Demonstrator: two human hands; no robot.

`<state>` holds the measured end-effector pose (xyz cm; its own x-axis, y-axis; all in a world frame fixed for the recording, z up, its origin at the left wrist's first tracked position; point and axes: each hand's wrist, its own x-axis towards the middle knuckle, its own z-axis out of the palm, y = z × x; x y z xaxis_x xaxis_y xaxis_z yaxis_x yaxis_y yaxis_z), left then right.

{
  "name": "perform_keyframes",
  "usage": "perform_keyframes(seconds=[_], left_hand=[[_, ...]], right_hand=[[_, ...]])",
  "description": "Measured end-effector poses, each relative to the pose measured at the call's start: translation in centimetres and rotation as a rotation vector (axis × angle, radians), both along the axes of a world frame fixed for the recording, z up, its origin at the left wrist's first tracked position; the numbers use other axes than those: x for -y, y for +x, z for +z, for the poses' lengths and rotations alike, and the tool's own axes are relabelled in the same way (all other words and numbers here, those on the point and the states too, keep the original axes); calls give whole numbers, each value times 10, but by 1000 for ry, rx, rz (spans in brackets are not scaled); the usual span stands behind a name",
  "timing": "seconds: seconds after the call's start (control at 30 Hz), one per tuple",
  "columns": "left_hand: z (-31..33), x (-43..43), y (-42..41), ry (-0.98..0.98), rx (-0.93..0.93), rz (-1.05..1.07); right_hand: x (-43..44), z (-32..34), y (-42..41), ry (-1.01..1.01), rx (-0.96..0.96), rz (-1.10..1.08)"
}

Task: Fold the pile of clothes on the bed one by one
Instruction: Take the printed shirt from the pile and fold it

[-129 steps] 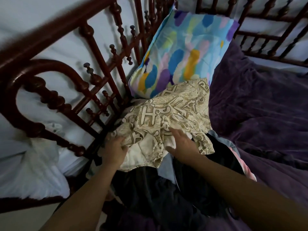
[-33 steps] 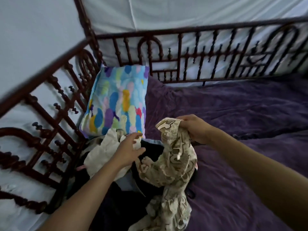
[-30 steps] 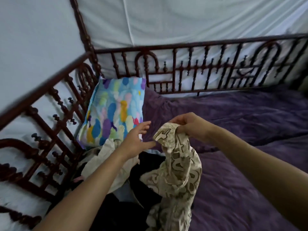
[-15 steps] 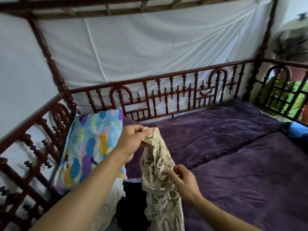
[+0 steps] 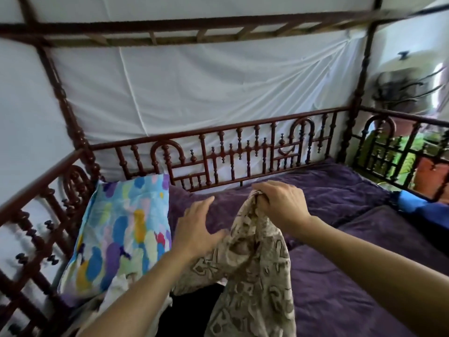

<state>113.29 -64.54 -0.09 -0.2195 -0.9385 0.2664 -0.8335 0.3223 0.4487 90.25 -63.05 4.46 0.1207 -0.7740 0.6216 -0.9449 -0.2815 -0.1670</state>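
Gripping bunched patterned garment (image 5: 252, 271) in right hand (image 5: 281, 203), left hand (image 5: 196, 229) fingers spread, touching its side

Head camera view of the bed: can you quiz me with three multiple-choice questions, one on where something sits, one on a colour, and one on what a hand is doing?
1. Where is the multicoloured pillow?
A. on the floor
B. propped in the bed's left corner against the wooden railing
C. at the far right end of the bed

2. What colour is the bedcover?
A. white
B. green
C. purple

3. What is the right hand doing?
A. gripping the beige printed garment by its bunched top
B. lying flat on the mattress
C. hanging empty

Answers:
1 B, the pillow leans upright at the left end, beside the railing.
2 C, the cover is purple all across the bed.
3 A, the fingers curl round the fabric, and the rest of it hangs below.
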Motion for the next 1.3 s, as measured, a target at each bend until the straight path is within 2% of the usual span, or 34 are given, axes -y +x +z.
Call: perform_keyframes(seconds=[0.13, 0.17, 0.27, 0.3, 0.33, 0.37, 0.43, 0.47, 0.53, 0.67, 0.8, 0.83, 0.87, 0.93, 1.0, 1.07, 1.13, 1.2, 1.3], left_hand=[[-18, 1, -52, -14, 50, -10], [-21, -1, -63, -3, -19, -6], [-23, -15, -93, 50, -520, -80], [-22, -19, -104, 42, -616, -115], [-20, -22, -115, 16, -596, -162], [-18, -24, -126, -19, -458, -189], [-22, -24, -147, -118, -43, -182], [-24, -22, -155, -159, 88, -166], [-19, -13, -164, -180, 188, -133], [13, 12, -186, -288, 153, -74], [45, 14, -244, -297, -243, -124], [47, 15, -256, -269, -284, -153], [45, 15, -267, -275, -238, -198], [34, 15, -280, -327, 47, -278], [22, 16, -286, -361, 295, -256], [33, 23, -289, -407, 430, -181], [68, 33, -287, -486, 450, -94], [118, 46, -275, -568, 368, -26], [190, 64, -260, -540, -34, 90]], right_hand=[[-16, 13, -14, -111, -49, 9], [-22, 16, -21, -145, -51, -13], [-34, 22, -54, -200, -88, -110], [-36, 22, -66, -186, -96, -144], [-38, 21, -78, -163, -95, -169], [-39, 19, -88, -143, -90, -187], [-41, 17, -107, -140, -106, -200], [-42, 18, -118, -160, -146, -204], [-43, 20, -145, -205, -265, -237], [-48, 20, -214, -253, -449, -293], [-45, 27, -269, -285, -498, -352], [-45, 28, -283, -286, -501, -366], [-46, 28, -297, -281, -510, -373], [-50, 19, -321, -246, -565, -351], [-55, 7, -336, -188, -637, -321], [-55, 6, -339, -166, -648, -314], [-48, 29, -338, -184, -594, -314], [-38, 71, -335, -273, -497, -301], [-25, 138, -331, -408, -364, -261]])
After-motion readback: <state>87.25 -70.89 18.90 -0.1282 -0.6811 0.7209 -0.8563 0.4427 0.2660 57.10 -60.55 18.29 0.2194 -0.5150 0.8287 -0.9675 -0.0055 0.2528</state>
